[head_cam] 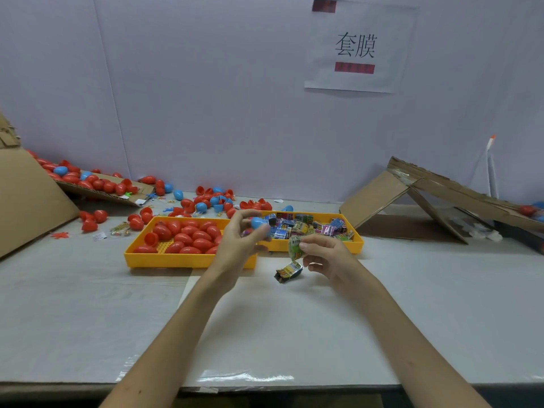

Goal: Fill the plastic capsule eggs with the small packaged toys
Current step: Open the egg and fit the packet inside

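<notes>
The left grip (pixel 239 242) curls round a blue egg (pixel 258 222) over the tray (pixel 176 262). The right grip (pixel 329 254) pinches a green packet (pixel 295 245) just beside it. 1 loose packet (pixel 288 272) lies on the bench (pixel 88 304) near the tray.

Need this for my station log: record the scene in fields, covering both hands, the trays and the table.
left hand: grips blue egg
right hand: pinches green toy packet
loose packet: lies on table, below right hand
red eggs: in left yellow tray
packet supply: in right yellow tray
</notes>
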Demonstrator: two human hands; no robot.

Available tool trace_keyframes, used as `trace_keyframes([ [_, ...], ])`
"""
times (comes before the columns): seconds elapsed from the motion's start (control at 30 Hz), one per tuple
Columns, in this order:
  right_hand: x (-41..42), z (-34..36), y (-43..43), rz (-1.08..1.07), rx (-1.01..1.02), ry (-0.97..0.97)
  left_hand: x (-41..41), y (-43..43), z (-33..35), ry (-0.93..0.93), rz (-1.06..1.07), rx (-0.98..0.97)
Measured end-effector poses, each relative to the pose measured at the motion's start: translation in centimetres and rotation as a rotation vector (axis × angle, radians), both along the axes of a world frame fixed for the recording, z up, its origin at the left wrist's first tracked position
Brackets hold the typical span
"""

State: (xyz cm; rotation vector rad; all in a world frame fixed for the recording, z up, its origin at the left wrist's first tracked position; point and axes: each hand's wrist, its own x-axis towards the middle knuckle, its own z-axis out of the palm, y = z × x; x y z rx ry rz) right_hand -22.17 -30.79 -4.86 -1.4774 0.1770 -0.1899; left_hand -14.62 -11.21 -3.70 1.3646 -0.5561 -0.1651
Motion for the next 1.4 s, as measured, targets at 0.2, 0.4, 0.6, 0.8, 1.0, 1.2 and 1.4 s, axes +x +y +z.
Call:
trace_keyframes([
  [0.2,-0.1,0.4,-0.3,-0.026,0.068,-0.027,0.1,-0.3,-0.6,0.068,-0.092,0.024],
  [0.4,-0.1,0.6,-0.4,-0.027,0.143,-0.053,-0.1,-0.3,-0.7,-0.014,-0.079,0.079],
  [0.6,-0.1,0.5,-0.4,0.006,0.082,-0.054,-0.2,-0.5,-0.7,-0.070,-0.044,0.082],
  [0.8,-0.2,0.4,-0.3,0.022,0.051,-0.070,-0.1,-0.6,-1.0,-0.191,0.027,0.132],
  [1.0,-0.2,0.4,-0.1,0.029,-0.002,-0.066,-0.1,-0.8,-1.2,-0.221,0.032,0.105],
  [1.2,-0.3,0.4,0.1,0.077,-0.035,-0.059,0.0,-0.8,-1.3,-0.215,0.070,0.115],
  [1.4,-0.2,0.1,0.2,0.039,-0.113,-0.076,-0.1,-0.8,-1.4,-0.239,0.023,0.255],
])
